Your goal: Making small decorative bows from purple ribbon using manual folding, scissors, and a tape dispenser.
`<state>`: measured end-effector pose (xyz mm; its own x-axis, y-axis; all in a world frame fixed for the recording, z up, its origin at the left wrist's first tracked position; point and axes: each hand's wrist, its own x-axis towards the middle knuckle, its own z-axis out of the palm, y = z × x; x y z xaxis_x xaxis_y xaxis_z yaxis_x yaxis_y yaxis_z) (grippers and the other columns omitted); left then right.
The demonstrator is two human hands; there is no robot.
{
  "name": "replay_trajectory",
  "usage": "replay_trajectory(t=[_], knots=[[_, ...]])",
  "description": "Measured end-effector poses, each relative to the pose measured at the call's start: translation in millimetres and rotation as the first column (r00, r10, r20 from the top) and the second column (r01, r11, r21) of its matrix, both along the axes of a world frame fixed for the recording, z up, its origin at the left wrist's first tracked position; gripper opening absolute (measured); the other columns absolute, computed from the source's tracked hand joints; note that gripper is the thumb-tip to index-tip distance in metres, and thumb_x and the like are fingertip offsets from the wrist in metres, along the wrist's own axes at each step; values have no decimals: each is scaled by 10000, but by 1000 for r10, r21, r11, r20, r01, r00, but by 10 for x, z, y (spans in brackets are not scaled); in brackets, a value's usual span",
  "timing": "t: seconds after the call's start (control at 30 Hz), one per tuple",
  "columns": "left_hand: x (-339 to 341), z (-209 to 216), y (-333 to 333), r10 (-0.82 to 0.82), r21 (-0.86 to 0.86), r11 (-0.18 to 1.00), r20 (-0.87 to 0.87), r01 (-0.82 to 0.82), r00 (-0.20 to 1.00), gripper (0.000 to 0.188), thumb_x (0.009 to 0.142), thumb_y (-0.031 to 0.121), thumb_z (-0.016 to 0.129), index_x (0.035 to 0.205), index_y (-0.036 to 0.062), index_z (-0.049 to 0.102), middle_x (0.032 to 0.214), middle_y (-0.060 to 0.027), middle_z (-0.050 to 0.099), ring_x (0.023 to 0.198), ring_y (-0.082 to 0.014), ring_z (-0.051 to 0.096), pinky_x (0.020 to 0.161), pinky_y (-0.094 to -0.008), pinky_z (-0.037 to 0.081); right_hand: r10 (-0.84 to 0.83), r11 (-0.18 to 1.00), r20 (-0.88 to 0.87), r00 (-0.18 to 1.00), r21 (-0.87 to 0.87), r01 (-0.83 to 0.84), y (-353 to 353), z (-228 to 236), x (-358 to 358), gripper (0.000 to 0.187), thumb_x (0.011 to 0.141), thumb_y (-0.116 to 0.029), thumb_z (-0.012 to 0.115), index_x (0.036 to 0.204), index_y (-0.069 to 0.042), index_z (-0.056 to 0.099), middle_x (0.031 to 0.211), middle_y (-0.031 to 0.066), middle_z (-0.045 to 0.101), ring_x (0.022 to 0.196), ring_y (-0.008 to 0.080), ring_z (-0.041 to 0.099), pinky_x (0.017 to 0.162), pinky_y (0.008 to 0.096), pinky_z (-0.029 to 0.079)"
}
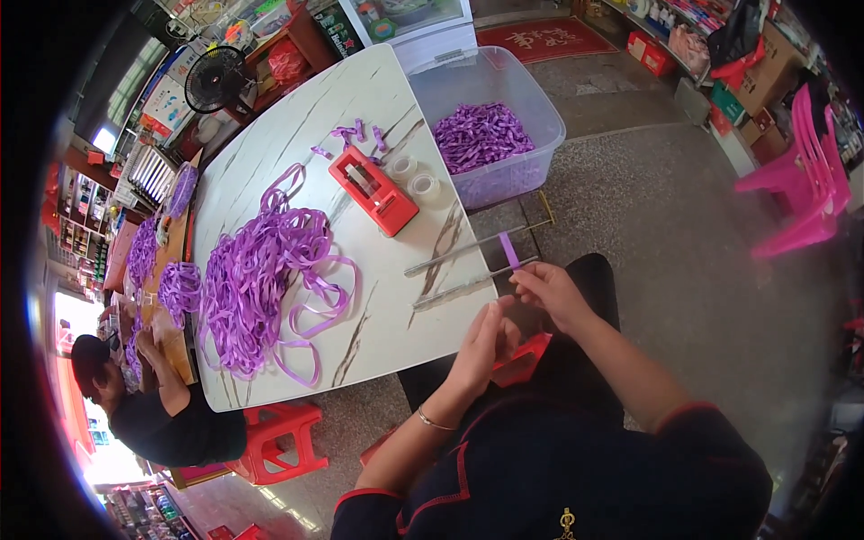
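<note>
I'm at the folding step, as I judge it: my right hand (pixel 551 292) pinches the lower end of a short purple ribbon strip (pixel 509 249) that stands up from my fingertips just past the tabletop's (pixel 378 99) near corner, while my left hand (pixel 486 346) is closed with fingers curled just beside it, over a red plastic piece (pixel 525 358) in my lap; whether it grips that piece I cannot tell. The next move likely calls for steady, even fingertip pressure so the strip's ends meet squarely. Two metal rods (pixel 468 252) lie near the edge. On the marbled white tabletop sit a big tangle of purple ribbon (pixel 261 288), a red tape dispenser (pixel 373 191), two clear tape rolls (pixel 414 177), and a clear bin of finished purple pieces (pixel 486 135). Another person (pixel 153 405) works at the far left; pink chairs (pixel 805 180) stand on the speckled floor.
</note>
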<state>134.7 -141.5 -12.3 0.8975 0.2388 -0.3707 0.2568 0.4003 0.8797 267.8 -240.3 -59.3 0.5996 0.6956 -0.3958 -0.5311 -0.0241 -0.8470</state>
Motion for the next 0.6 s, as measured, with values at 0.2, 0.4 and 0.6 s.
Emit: replay_trajectory(t=[0.2,0.4,0.6], knots=[[88,-45,-87,21,-132,991,15,-18,1000,628,961,470,251,1417,52,142,622,2,383,534,-90,350,486,-213,292,42,999,44,998,15,-43,-9,-8,31,144,861,-210,600,878,-67,609,722,-34,556,628,28,504,594,160,423],[255,50,44,87,-690,719,-24,-80,996,582,916,564,287,1302,131,337,660,7,310,569,-111,302,507,-227,274,37,997,44,998,60,-40,-10,-44,34,129,857,-211,607,849,-84,626,707,-52,557,617,23,496,562,154,381],[288,-31,147,68,-840,542,63,16,996,592,902,581,303,1209,84,399,665,7,276,579,-113,279,505,-228,266,18,999,66,998,38,-21,-29,-18,43,155,868,-222,594,836,-73,626,692,-50,553,605,22,490,558,157,382]])
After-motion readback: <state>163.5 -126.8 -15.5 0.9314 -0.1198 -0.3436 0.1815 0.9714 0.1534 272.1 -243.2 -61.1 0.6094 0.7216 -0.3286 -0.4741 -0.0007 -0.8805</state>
